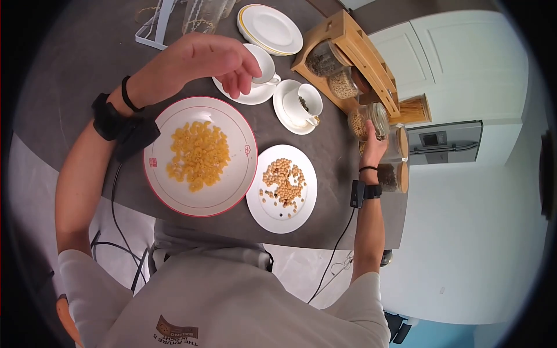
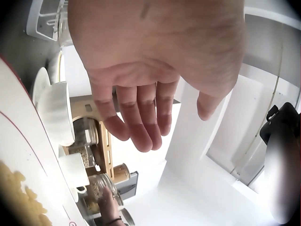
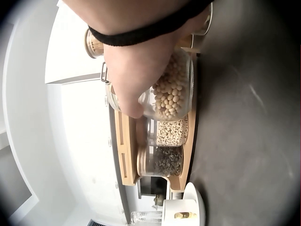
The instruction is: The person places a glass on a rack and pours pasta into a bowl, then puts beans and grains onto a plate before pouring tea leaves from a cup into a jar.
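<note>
My right hand (image 1: 373,149) grips a clasp-lid glass jar (image 3: 171,96) part-filled with pale round beans, at the wooden rack. The thumb lies along the jar's side; most of the other fingers are hidden behind it. Raised over the red-rimmed plate's far edge, my left hand (image 2: 155,70) holds nothing, its fingers loosely bent, and overlaps a white cup (image 1: 264,64) in the head view. Below it, that red-rimmed plate (image 1: 239,182) bears yellow elbow macaroni (image 1: 199,153). Beside this sits a white plate (image 1: 267,217) with similar round beans (image 1: 284,182) spread on it.
The wooden rack (image 1: 342,26) stands along the counter's right side with several jars, including one of dark dried bits (image 3: 168,161). A second cup (image 1: 306,101) rests on its saucer. Stacked plates (image 1: 270,29) lie at the back. Cables (image 1: 113,197) trail from both wrists.
</note>
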`<action>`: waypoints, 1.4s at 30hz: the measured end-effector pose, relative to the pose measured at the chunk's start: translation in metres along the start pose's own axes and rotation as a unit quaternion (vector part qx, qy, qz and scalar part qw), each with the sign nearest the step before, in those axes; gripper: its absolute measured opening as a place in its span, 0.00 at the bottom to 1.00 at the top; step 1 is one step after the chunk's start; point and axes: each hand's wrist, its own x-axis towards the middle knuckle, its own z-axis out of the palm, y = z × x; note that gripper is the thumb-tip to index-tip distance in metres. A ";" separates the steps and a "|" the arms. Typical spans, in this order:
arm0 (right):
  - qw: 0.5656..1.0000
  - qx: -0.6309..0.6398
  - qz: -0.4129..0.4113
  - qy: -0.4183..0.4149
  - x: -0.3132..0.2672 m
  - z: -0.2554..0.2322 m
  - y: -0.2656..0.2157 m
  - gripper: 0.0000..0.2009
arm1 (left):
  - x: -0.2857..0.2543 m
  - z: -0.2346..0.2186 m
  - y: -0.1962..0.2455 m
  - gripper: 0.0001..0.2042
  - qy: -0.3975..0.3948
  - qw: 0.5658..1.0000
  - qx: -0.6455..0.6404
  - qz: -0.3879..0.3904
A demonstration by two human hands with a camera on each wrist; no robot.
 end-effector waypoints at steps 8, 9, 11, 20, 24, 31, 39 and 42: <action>1.000 0.019 0.004 0.013 0.022 0.032 0.005 0.32 | -0.001 -0.001 -0.005 0.30 0.009 1.000 -0.016 -0.007; 1.000 0.010 -0.003 0.021 0.025 0.034 0.006 0.32 | -0.001 -0.001 -0.004 0.30 0.013 1.000 -0.016 -0.010; 0.999 -0.009 -0.015 0.035 0.031 0.037 0.012 0.32 | -0.002 0.000 -0.004 0.30 0.022 0.999 -0.018 -0.018; 0.999 0.018 -0.015 0.024 0.050 0.043 0.028 0.36 | -0.002 0.002 -0.005 0.31 0.020 0.998 -0.032 -0.049; 0.999 0.025 -0.014 0.043 0.050 0.049 0.025 0.35 | -0.002 0.003 -0.005 0.32 0.026 0.997 -0.035 -0.059; 0.998 0.044 0.001 0.033 0.054 0.053 0.024 0.34 | -0.003 0.001 -0.004 0.32 0.032 0.996 -0.030 -0.076; 0.992 0.120 0.036 0.025 -0.031 0.019 0.002 0.35 | -0.006 -0.004 -0.007 0.22 0.029 0.997 -0.044 -0.057; 0.988 0.150 0.013 -0.044 -0.063 0.007 -0.019 0.29 | -0.006 -0.006 -0.007 0.24 0.026 0.996 -0.053 -0.071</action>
